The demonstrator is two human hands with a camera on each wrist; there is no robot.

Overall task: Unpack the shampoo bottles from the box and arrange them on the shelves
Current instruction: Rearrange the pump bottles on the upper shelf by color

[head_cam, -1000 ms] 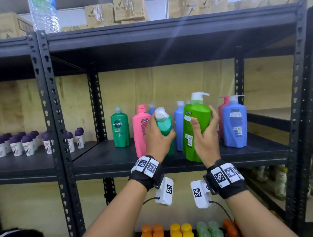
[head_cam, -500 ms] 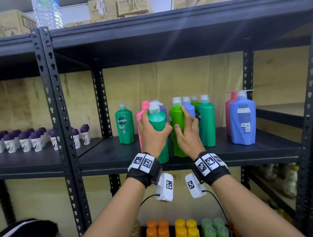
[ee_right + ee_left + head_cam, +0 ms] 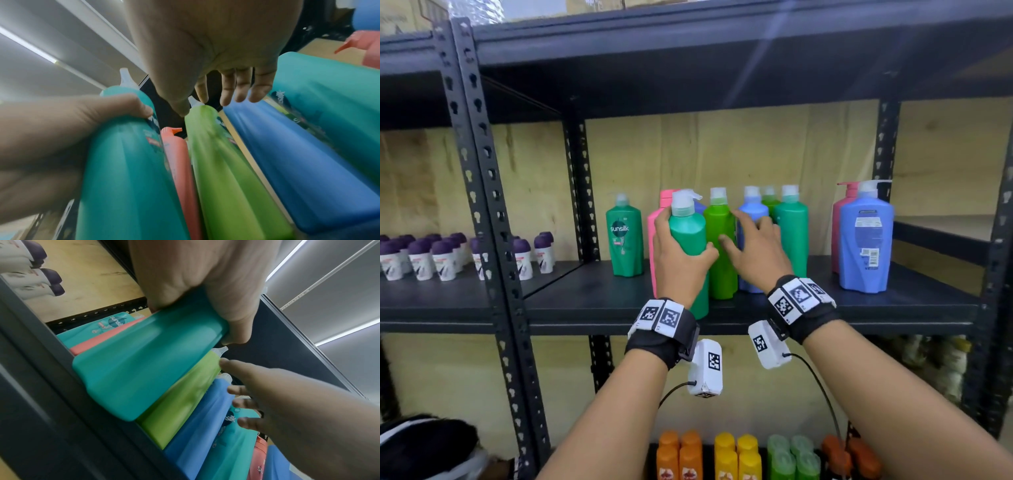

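My left hand [image 3: 681, 263] grips a teal-green pump bottle [image 3: 688, 236] around its middle, upright, with its base at the front edge of the dark shelf [image 3: 592, 298]. The left wrist view shows the fingers [image 3: 195, 280] wrapped round that bottle [image 3: 144, 366]. Just right of it a light green bottle [image 3: 720, 240] stands on the shelf. My right hand [image 3: 751, 241] is open, fingers spread in front of the light green bottle and a blue bottle [image 3: 751, 212]. The right wrist view shows those straight fingers [image 3: 236, 87] above the light green [image 3: 226, 162] and blue [image 3: 287, 154] bottles, holding nothing.
More bottles stand on the same shelf: a Sunsilk green one [image 3: 624, 236] at left, a pink one [image 3: 654, 240] behind my left hand, another teal one [image 3: 792, 226], and a large blue one [image 3: 865, 240] at right. Small purple-capped bottles [image 3: 445, 257] fill the left bay. Coloured bottles [image 3: 722, 455] sit below.
My right hand has let go of the light green bottle, which now stands on the shelf, and has opened. The left hand has brought the teal bottle upright beside it.
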